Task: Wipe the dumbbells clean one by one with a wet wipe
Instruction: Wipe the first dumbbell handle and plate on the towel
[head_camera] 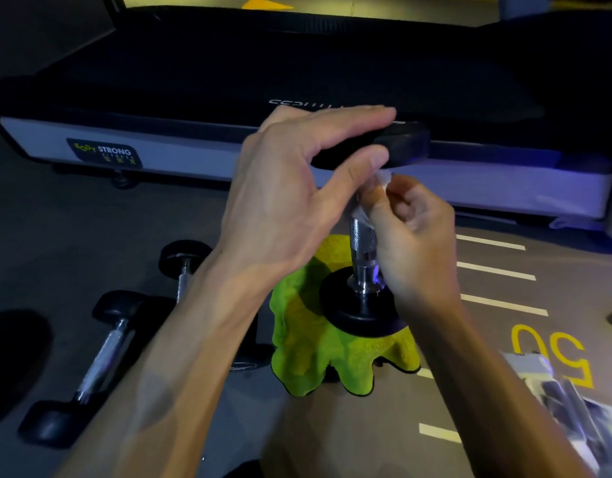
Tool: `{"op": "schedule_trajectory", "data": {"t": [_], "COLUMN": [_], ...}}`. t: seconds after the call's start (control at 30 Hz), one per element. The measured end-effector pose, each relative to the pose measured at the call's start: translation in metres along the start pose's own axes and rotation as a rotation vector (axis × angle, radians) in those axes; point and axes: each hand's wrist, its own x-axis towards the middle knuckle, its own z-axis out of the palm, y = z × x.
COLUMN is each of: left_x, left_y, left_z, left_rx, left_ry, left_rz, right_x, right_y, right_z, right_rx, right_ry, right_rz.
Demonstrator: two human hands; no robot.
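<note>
We hold the dumbbell (363,257) upright on a green cloth (308,343) on the floor | our left hand (291,188) clamps its top head, fingers curled | our right hand (415,243) pinches a wet wipe (373,188) against the handle | two dumbbells (101,343) lie left, near a treadmill (297,81).

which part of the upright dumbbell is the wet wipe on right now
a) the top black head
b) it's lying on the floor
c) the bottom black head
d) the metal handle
d: the right hand presses the wet wipe against the upper part of the metal handle of the upright dumbbell, while the left hand grips the top head to steady it.
</note>
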Motion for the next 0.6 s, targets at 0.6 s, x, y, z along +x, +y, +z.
{"op": "schedule_trajectory", "data": {"t": [0.6], "left_x": [0.005], "left_y": [0.005], "left_z": [0.013], "left_rx": [-0.108], "left_ry": [0.026], "left_rz": [0.016], "right_x": [-0.013], "right_y": [-0.006], "right_z": [0.0], "right_rx": [-0.61], "right_ry": [0.124], "right_rz": [-0.208]}}
